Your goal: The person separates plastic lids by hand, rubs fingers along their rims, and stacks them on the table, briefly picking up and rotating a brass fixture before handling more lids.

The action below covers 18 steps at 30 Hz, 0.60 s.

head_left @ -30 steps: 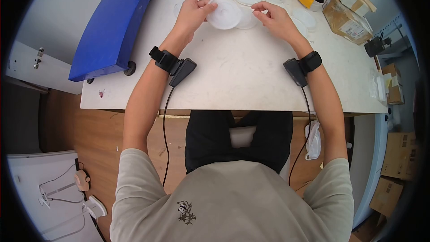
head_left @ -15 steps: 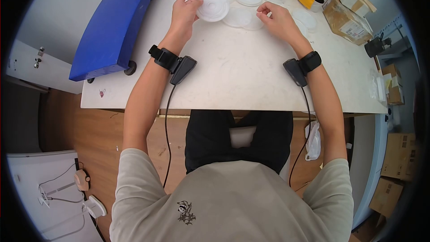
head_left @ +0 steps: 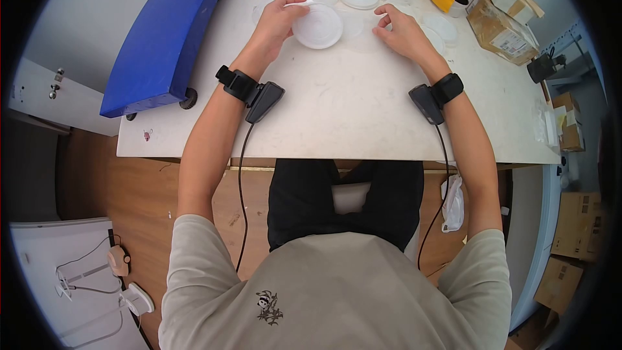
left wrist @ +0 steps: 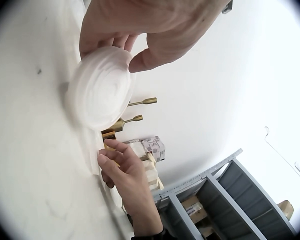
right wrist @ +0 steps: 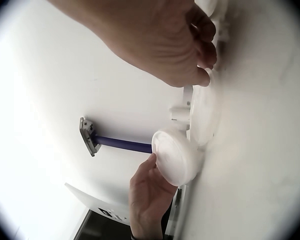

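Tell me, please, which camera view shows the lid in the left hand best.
The left wrist view: the lid appears largest there, its rings visible, the left hand gripping its edge. The head view shows it smaller but rounder; the right wrist view, a smaller, tilted oval.

Several plastic lids (head_left: pixel 318 28), overlapping too much to count exactly. Plus two wrist cameras (head_left: pixel 265 102) and one platform scale (head_left: pixel 165 35).

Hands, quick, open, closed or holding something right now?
Left hand: holding a round white lid by its edge.
Right hand: open, holding nothing.
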### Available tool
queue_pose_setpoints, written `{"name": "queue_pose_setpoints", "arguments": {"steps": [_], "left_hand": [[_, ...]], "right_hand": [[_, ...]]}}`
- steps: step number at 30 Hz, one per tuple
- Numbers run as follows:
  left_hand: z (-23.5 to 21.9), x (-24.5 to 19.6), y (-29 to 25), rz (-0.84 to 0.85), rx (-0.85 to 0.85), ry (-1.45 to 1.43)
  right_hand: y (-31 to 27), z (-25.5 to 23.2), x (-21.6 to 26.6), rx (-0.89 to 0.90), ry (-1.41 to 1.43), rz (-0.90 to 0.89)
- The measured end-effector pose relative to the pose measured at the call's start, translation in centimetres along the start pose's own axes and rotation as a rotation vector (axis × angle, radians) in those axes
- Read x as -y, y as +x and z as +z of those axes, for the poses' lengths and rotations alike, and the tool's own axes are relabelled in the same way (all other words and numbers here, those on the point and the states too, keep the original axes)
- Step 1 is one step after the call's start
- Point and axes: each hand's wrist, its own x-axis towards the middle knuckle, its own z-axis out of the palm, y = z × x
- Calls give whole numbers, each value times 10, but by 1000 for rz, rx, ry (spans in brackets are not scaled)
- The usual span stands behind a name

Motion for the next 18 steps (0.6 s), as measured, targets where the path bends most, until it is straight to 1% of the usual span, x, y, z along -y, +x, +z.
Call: {"name": "queue_pose_setpoints", "arguments": {"steps": [1, 3, 7, 13, 15, 16, 18], "left_hand": [[0, 1, 0, 0, 0, 0], [1, 2, -1, 6, 67, -4], [3, 3, 0, 3, 84, -3], [4, 4, -2, -40, 107, 26], [5, 5, -1, -51, 128, 47], [5, 6, -1, -51, 129, 47], [5, 6, -1, -56, 137, 56]], "right_hand": [[0, 0, -1, 0, 0, 0], [1, 1, -2, -10, 22, 3], [1, 1, 0, -27, 3, -10], [2, 1, 3, -21, 66, 22], [4, 3, 3, -5, 162, 68], [4, 2, 6, -5, 162, 68], [3, -1, 12, 42, 366, 136]]}}
